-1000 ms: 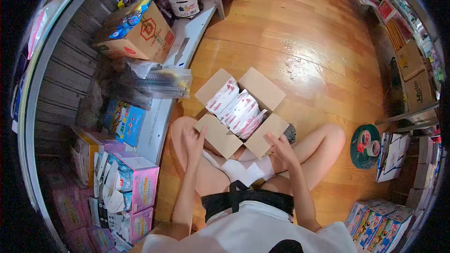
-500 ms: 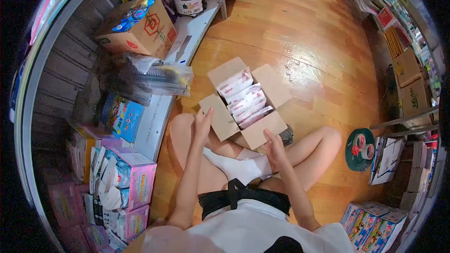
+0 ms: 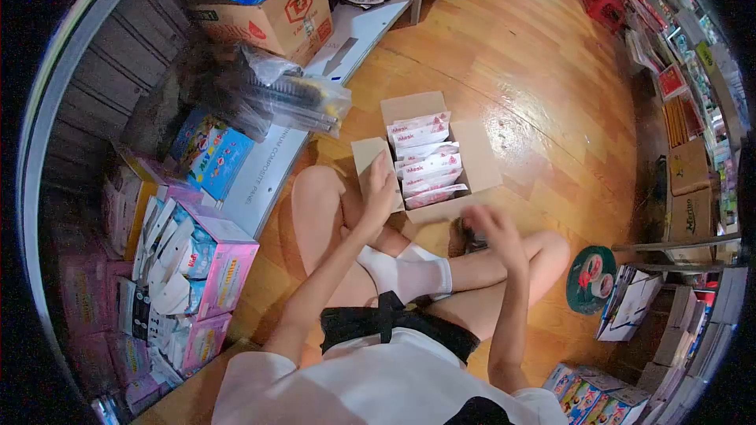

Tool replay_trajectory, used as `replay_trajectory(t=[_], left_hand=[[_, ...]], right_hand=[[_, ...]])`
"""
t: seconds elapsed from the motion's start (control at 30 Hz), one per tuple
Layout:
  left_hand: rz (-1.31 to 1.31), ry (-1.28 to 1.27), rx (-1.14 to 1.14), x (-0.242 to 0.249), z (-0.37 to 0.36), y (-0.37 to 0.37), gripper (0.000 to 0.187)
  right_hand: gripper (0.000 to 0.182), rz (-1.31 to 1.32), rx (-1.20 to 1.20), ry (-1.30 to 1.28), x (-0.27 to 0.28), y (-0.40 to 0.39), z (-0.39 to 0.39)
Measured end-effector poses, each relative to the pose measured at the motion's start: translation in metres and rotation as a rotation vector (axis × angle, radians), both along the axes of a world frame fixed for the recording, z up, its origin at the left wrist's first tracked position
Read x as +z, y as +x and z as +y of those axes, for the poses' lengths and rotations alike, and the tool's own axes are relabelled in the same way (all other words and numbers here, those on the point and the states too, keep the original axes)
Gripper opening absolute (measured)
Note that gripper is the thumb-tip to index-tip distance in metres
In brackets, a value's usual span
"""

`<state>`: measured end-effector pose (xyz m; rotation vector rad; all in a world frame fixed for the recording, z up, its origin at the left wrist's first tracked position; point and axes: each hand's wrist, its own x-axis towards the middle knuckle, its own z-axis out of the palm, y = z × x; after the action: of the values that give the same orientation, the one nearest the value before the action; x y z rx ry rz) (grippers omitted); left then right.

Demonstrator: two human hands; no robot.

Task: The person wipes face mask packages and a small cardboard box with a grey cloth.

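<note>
An open cardboard box [image 3: 480, 159] sits on the floor in front of my crossed legs, its flaps folded outward. Inside stand rows of white packets [image 3: 429, 165] with red print reading "Mask". My left hand [image 3: 381, 189] rests at the box's left flap [image 3: 368, 159], its fingers stretched out along the cardboard. Off the box's front right corner, my right hand [image 3: 498, 232] hangs in the air, a little blurred, fingers apart and nothing visible in them. A small dark object [image 3: 472, 234] lies behind that hand, partly hidden; I cannot make out its kind.
At left, a low shelf [image 3: 264, 177] carries a brown carton [image 3: 287, 20], plastic-wrapped goods [image 3: 295, 98] and a pink box [image 3: 228, 275] stuffed with packets. To the right, tape rolls [image 3: 601, 285] lie in a green round tray [image 3: 579, 299]. Shelves line the right side.
My right hand has let go of the box's front flap and moved right, away from it. The box now sits straighter, and my left hand has shifted along the left flap. The view has turned slightly.
</note>
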<state>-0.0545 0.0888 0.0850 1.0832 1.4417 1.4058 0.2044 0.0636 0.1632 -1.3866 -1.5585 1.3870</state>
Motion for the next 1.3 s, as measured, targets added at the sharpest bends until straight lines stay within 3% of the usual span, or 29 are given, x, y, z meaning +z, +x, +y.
replay_trajectory(t=[0.03,0.07,0.1,0.17,0.2,0.3,0.43,0.57,0.7,0.93,1.03,1.17,1.23,1.27,1.3], left_hand=[[0.104,-0.014,0.023,-0.021,0.006,0.005,0.047],[-0.041,0.045,0.064,-0.044,0.01,0.016,0.053],[-0.12,-0.008,0.034,-0.028,0.004,0.019,0.053],[-0.272,-0.111,-0.02,0.021,-0.009,0.02,0.054],[-0.285,-0.097,-0.03,0.022,-0.012,0.021,0.055],[-0.311,-0.057,-0.053,0.011,-0.019,0.016,0.057],[-0.407,-0.031,-0.106,0.009,-0.017,0.015,0.058],[-0.398,-0.026,-0.101,0.004,-0.012,0.029,0.059],[-0.386,0.018,-0.131,0.009,-0.018,0.029,0.062],[-0.468,-0.029,-0.21,0.025,-0.018,0.014,0.061],[-0.419,-0.023,-0.071,0.023,-0.009,0.0,0.058],[-0.055,0.192,0.04,0.03,0.016,-0.027,0.054],[0.304,0.213,-0.034,0.054,0.036,-0.038,0.057],[0.484,0.226,-0.069,0.063,0.047,-0.042,0.058],[0.573,0.208,-0.137,0.06,0.062,-0.043,0.061]], right_hand=[[0.031,0.136,-0.157,0.026,0.008,-0.01,0.019],[0.028,0.156,-0.227,0.051,0.012,-0.019,0.035],[0.026,0.177,-0.297,0.074,0.016,-0.024,0.049],[0.026,-0.198,-0.292,0.275,0.003,-0.025,0.075],[0.026,-0.382,-0.283,0.372,-0.002,-0.025,0.087],[0.027,-0.461,-0.207,0.259,0.011,-0.01,0.116],[0.035,-0.104,-0.07,0.179,-0.009,-0.023,0.131],[0.045,-0.061,0.066,0.154,-0.056,-0.035,0.133],[0.05,0.051,0.09,0.129,-0.04,-0.038,0.122],[0.05,-0.012,0.163,0.189,-0.048,-0.035,0.12],[0.052,0.012,0.099,0.181,-0.045,-0.032,0.126],[0.061,-0.118,0.152,0.234,-0.005,-0.022,0.115],[0.073,-0.267,0.292,0.234,0.025,-0.022,0.103],[0.101,-0.324,0.432,0.43,0.013,-0.018,0.108],[0.109,-0.517,0.485,0.442,0.017,-0.024,0.106]])
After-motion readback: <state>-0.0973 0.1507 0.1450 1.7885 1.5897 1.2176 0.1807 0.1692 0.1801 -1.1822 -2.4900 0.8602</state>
